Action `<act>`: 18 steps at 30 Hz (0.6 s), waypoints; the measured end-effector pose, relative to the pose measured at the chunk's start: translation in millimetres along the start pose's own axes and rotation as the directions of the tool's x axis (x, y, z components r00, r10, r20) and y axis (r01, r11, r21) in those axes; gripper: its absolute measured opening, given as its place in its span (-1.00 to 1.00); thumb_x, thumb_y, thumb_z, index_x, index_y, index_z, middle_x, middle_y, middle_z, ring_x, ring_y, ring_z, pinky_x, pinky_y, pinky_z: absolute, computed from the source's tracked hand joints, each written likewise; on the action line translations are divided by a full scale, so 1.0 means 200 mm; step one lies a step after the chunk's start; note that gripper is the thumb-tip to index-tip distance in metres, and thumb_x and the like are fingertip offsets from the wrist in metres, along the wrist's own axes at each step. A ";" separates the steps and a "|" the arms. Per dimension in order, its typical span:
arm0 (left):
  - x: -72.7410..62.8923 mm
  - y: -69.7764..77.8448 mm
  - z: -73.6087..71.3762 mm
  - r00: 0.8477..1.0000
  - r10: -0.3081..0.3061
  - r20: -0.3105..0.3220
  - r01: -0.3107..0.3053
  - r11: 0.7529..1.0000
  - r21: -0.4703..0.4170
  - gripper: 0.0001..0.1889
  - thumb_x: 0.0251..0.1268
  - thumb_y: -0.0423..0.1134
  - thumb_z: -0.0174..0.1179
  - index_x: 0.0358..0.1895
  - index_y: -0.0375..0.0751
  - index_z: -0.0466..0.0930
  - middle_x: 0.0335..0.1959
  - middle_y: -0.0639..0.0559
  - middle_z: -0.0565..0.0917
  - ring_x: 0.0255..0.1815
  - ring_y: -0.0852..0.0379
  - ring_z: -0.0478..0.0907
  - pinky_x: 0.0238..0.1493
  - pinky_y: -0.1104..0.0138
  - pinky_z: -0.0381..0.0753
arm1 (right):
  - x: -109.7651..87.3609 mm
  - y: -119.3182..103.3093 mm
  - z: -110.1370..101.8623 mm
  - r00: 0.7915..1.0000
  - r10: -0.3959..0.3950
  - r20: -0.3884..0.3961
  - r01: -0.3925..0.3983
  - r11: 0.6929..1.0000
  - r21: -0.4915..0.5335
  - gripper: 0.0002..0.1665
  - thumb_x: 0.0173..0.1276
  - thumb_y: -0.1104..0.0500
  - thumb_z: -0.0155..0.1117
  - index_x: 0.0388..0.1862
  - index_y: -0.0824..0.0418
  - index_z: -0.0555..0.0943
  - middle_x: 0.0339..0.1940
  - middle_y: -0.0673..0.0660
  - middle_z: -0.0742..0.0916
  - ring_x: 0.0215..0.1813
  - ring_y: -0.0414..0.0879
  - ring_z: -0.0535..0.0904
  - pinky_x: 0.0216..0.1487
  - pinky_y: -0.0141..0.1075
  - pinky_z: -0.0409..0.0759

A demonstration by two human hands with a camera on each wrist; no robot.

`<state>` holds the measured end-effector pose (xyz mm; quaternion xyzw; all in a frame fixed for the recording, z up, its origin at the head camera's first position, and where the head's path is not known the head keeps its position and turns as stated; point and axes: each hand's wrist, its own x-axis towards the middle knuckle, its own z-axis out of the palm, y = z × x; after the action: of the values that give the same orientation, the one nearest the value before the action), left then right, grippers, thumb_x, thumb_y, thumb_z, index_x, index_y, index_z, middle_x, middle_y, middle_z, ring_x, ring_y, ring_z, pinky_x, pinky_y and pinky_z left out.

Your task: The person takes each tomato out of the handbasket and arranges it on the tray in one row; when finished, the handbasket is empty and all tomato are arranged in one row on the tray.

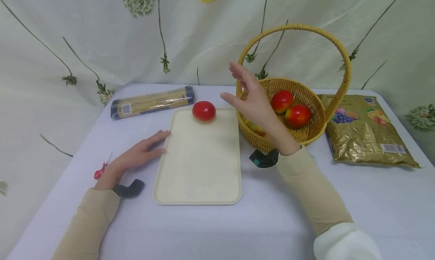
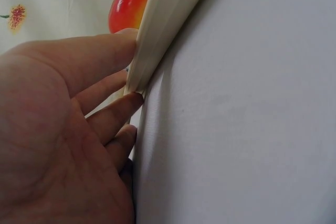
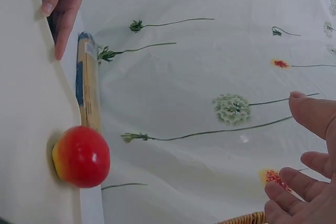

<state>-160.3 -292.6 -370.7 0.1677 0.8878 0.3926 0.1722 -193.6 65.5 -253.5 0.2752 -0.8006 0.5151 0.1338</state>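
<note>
A cream rectangular tray [image 1: 200, 161] lies flat on the table, with one shiny red-and-yellow apple [image 1: 204, 111] at its far end. My left hand [image 1: 137, 154] rests at the tray's left edge; in the left wrist view, its thumb [image 2: 105, 56] and fingertips meet the rim, fingers fairly straight. Raised and empty, my right hand [image 1: 253, 101] has its fingers spread in front of the left side of a wicker basket [image 1: 316, 101]. Inside that basket are two red apples [image 1: 298, 115] and a yellowish fruit [image 1: 254, 127], partly hidden by my right wrist.
A long gold-and-blue package [image 1: 153, 102] lies behind the tray on the left. The basket's tall arched handle [image 1: 299, 27] rises at the back right. Beside it is a gold bag with fruit pictures [image 1: 368, 131]. A red-wrapped lollipop [image 1: 99, 173] lies by my left wrist.
</note>
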 end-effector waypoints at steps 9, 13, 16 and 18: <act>0.00 0.01 0.00 1.000 -0.005 0.008 0.005 1.000 0.002 -0.34 0.36 -0.02 0.10 0.46 0.00 0.09 0.49 -0.15 -0.13 0.46 -0.09 -0.27 0.36 -0.06 -0.22 | -0.11 0.07 -0.16 0.999 0.032 -0.009 -0.032 0.999 -0.018 -0.16 0.23 0.25 0.35 0.43 0.22 0.18 0.37 0.08 0.35 0.35 -0.11 0.24 0.32 -0.32 0.18; 0.00 0.01 0.00 1.000 -0.016 0.013 0.016 1.000 -0.005 -0.34 0.35 -0.01 0.10 0.46 0.01 0.09 0.49 -0.14 -0.14 0.47 -0.08 -0.28 0.35 -0.08 -0.22 | -0.15 0.07 -0.21 0.998 0.059 -0.007 -0.060 0.998 -0.035 -0.17 0.25 0.25 0.33 0.43 0.25 0.17 0.37 0.11 0.35 0.35 -0.12 0.23 0.33 -0.28 0.17; 0.00 0.02 0.00 1.000 -0.013 0.010 0.013 1.000 -0.006 -0.33 0.35 -0.03 0.11 0.46 -0.02 0.09 0.49 -0.16 -0.14 0.46 -0.08 -0.28 0.35 -0.08 -0.22 | -0.18 0.01 -0.24 0.995 0.098 -0.007 -0.098 0.994 -0.054 -0.22 0.29 0.28 0.28 0.41 0.33 0.16 0.36 0.19 0.35 0.36 -0.07 0.23 0.34 -0.24 0.16; 0.00 0.02 0.00 1.000 -0.016 0.011 0.016 1.000 -0.005 -0.33 0.35 -0.03 0.11 0.46 -0.02 0.09 0.49 -0.16 -0.14 0.47 -0.08 -0.29 0.35 -0.08 -0.22 | -0.19 0.02 -0.27 0.992 0.128 -0.008 -0.128 0.990 -0.055 -0.22 0.29 0.28 0.27 0.42 0.35 0.15 0.36 0.22 0.35 0.37 -0.05 0.22 0.34 -0.23 0.16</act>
<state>-158.9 -290.5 -367.8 0.1625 0.8870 0.3926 0.1807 -169.0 126.2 -252.1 0.2184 -0.8303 0.5008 0.1098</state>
